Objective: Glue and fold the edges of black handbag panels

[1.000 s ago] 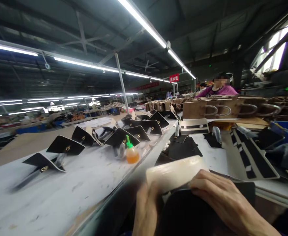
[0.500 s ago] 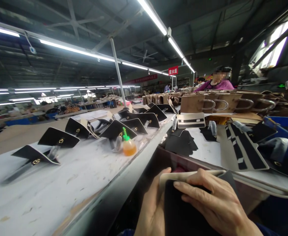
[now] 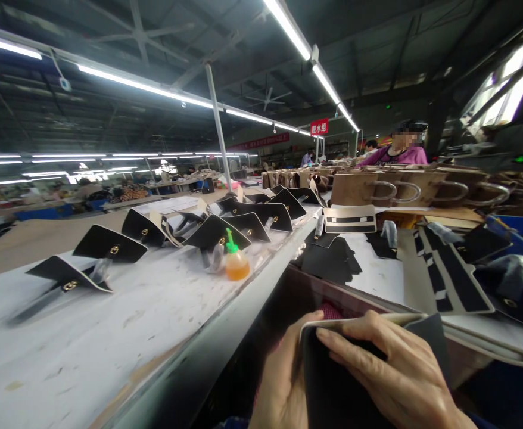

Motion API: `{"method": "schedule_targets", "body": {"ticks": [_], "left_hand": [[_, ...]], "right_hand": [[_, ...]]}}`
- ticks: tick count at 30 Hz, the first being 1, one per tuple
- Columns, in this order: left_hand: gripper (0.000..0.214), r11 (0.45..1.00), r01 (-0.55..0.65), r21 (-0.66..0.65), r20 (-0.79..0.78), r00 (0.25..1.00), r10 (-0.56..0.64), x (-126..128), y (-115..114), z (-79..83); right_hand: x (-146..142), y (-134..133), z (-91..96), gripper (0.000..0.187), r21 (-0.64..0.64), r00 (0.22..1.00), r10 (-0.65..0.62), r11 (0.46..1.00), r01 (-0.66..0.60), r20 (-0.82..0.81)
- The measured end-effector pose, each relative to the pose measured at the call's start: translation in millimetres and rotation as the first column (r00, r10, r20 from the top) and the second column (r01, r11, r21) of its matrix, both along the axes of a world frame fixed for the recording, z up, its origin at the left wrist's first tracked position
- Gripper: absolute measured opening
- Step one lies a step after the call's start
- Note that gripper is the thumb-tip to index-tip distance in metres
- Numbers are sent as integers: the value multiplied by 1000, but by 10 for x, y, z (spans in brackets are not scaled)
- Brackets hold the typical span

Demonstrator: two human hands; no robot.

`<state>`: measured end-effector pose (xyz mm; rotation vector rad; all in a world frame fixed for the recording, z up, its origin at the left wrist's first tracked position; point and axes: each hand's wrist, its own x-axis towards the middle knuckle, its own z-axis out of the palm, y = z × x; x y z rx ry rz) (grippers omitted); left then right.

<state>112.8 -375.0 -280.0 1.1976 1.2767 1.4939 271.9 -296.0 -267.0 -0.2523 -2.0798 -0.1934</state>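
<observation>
Close to me at the lower right I hold a black leather-like bag panel [image 3: 333, 381] with a beige edge. My left hand [image 3: 283, 369] grips its left side, thumb up near the top corner. Across the black face lies my right hand [image 3: 391, 357], its fingers pressed along the top edge and its index fingertip close to the left corner. A dark grey flap [image 3: 431, 339] sticks out beyond the right hand. The panel's lower part runs out of the picture.
On the white table [image 3: 87, 345] at left stand several folded black pieces [image 3: 109, 243] with gold clasps and a bottle of amber liquid [image 3: 237, 262] with a green spout. Black sheets [image 3: 328, 259] and beige panels lie right. Brown bags [image 3: 355, 189] and a person [image 3: 398, 152] are beyond.
The panel's black face now reaches closer to the beige top edge at the left corner. Both hands stay on it, shifted slightly right in view. The whole scene has shifted slightly too.
</observation>
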Motion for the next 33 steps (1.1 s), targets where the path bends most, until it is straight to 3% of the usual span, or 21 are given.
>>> {"method": "schedule_targets", "body": {"ticks": [9, 15, 20, 29, 33], "left_hand": [[33, 999, -1, 36, -28, 1000, 2, 26, 9, -62], [47, 988, 32, -152, -72, 996, -44, -50, 12, 72], [70, 996, 84, 19, -67, 994, -82, -84, 2, 20], [39, 1000, -8, -2, -280, 960, 7, -119, 7, -20], [35, 998, -50, 31, -380, 923, 58, -111, 40, -50]], "right_hand": [[-6, 8, 12, 41, 5, 1000, -20, 1000, 20, -9], [-7, -4, 15, 38, -28, 998, -61, 998, 61, 9], [-32, -25, 35, 30, -38, 998, -58, 998, 59, 12], [-119, -60, -58, 27, -50, 998, -43, 998, 45, 51], [-169, -55, -68, 25, -48, 999, -37, 998, 38, 24]]}}
